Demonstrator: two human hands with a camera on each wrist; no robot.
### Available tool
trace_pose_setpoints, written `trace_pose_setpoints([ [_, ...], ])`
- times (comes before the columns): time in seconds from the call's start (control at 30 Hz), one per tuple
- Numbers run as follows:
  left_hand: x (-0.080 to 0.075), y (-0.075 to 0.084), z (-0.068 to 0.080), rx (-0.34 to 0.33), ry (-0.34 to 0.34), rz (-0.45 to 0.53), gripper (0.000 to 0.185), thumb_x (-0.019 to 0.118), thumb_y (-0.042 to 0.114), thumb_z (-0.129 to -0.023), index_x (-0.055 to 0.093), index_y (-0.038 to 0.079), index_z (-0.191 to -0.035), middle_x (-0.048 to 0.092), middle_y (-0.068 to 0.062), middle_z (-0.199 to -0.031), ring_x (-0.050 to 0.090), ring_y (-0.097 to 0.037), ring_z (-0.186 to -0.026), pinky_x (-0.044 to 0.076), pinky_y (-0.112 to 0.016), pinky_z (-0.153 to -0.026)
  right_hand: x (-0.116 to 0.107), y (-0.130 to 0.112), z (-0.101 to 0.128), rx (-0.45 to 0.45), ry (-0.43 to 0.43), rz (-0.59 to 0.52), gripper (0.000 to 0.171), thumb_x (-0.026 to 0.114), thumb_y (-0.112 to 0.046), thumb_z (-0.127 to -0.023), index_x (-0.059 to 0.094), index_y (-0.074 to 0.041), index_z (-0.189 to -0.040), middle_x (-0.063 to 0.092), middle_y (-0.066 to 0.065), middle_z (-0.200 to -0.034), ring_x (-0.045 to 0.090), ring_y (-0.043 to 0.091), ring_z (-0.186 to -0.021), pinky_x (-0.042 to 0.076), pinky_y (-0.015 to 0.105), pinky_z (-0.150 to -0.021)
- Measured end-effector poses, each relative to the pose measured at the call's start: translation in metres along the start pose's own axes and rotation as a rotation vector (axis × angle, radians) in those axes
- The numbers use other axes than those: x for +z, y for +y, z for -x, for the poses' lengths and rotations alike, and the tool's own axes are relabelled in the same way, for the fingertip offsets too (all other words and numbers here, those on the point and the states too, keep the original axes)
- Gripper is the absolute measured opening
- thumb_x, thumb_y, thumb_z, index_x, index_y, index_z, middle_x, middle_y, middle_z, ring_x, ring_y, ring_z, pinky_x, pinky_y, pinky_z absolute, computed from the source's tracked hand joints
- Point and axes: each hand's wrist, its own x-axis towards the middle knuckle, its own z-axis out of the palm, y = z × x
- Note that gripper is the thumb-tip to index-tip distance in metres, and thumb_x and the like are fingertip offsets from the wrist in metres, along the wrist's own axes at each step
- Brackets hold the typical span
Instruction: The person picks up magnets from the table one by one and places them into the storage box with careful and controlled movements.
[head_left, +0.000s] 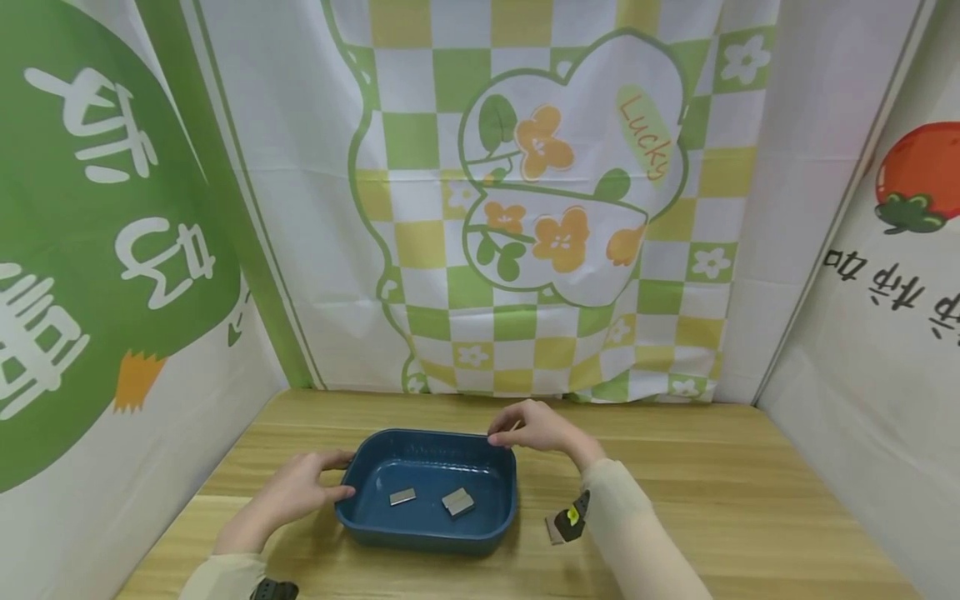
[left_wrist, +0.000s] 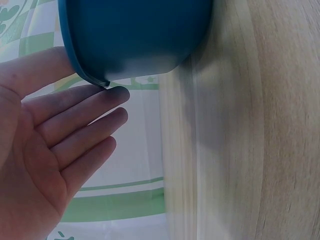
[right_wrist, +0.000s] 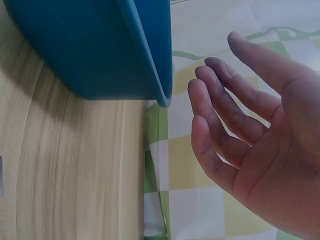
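Observation:
A dark blue rectangular dish (head_left: 427,542) with rounded corners sits on the wooden table, and inside it lie a thin grey metallic strip (head_left: 402,497) and a chunkier grey metallic block (head_left: 458,502). At the dish's left end is my left hand (head_left: 288,492), its thumb reaching over the rim. In the left wrist view, the straight fingers (left_wrist: 85,125) spread outside, the fingertips right at the rim. Beyond the far right corner hovers my right hand (head_left: 536,427); the right wrist view has its loosely bent fingers (right_wrist: 215,105) apart from the rim, with nothing between them.
Another small grey metallic piece (head_left: 553,531) lies on the wooden table (head_left: 720,500) right of the dish, partly covered by the black wrist device (head_left: 573,517). Printed curtains (head_left: 555,333) hang behind the table and on both sides.

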Motion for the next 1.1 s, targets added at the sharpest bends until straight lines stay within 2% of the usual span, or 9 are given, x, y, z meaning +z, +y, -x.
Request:
trace_pose_setpoints([
  [0.1,0.000,0.001,0.001,0.003,-0.002,0.003,0.052,0.076,0.026,-0.079,0.061,0.001,-0.122,0.068,-0.016,-0.115,0.060,-0.037,-0.111,0.045,-0.057,-0.095,-0.001,0.004,0.004,0.003,0.003,-0.012,0.022,0.064,-0.031,-0.090,0.070,-0.016,-0.104,0.071,-0.003,-0.092,0.068,0.024,-0.086,0.054,0.030,-0.073],
  [0.23,0.000,0.002,0.001,0.010,0.004,0.002,0.052,0.076,0.026,-0.079,0.062,0.000,-0.121,0.068,-0.016,-0.114,0.060,-0.037,-0.111,0.045,-0.057,-0.095,-0.001,0.010,0.009,0.007,0.006,-0.001,0.022,0.065,-0.032,-0.090,0.070,-0.017,-0.105,0.071,-0.004,-0.094,0.067,0.018,-0.089,0.054,0.029,-0.075],
  [0.47,0.000,0.003,0.001,0.008,0.007,-0.003,0.051,0.076,0.026,-0.079,0.062,0.001,-0.121,0.068,-0.016,-0.114,0.060,-0.038,-0.111,0.045,-0.057,-0.095,-0.003,0.020,0.016,-0.023,0.015,-0.008,0.030,0.065,-0.032,-0.090,0.069,-0.009,-0.109,0.071,0.000,-0.101,0.065,0.020,-0.096,0.055,0.032,-0.084],
  [0.6,-0.001,0.003,0.000,0.003,0.001,0.002,0.051,0.076,0.026,-0.079,0.062,0.001,-0.121,0.068,-0.016,-0.114,0.060,-0.038,-0.112,0.045,-0.057,-0.095,-0.004,0.023,0.021,-0.018,0.028,-0.013,0.027,0.066,-0.032,-0.089,0.070,-0.012,-0.107,0.070,0.000,-0.102,0.065,0.019,-0.097,0.054,0.035,-0.087],
  [0.8,-0.001,0.003,0.000,-0.001,-0.004,0.013,0.051,0.076,0.026,-0.079,0.061,0.000,-0.121,0.067,-0.017,-0.115,0.059,-0.038,-0.112,0.044,-0.058,-0.095,-0.004,0.030,0.026,-0.012,0.026,-0.024,0.029,0.067,-0.032,-0.088,0.068,-0.011,-0.108,0.069,-0.001,-0.102,0.064,0.014,-0.095,0.053,0.032,-0.088],
  [1.1,0.000,0.003,0.000,-0.010,-0.006,0.002,0.051,0.076,0.027,-0.079,0.062,0.002,-0.121,0.067,-0.016,-0.115,0.059,-0.038,-0.113,0.044,-0.058,-0.095,-0.002,0.038,0.034,-0.010,0.011,-0.040,0.029,0.069,-0.028,-0.087,0.068,-0.009,-0.108,0.069,0.002,-0.103,0.063,0.016,-0.096,0.054,0.032,-0.087],
])
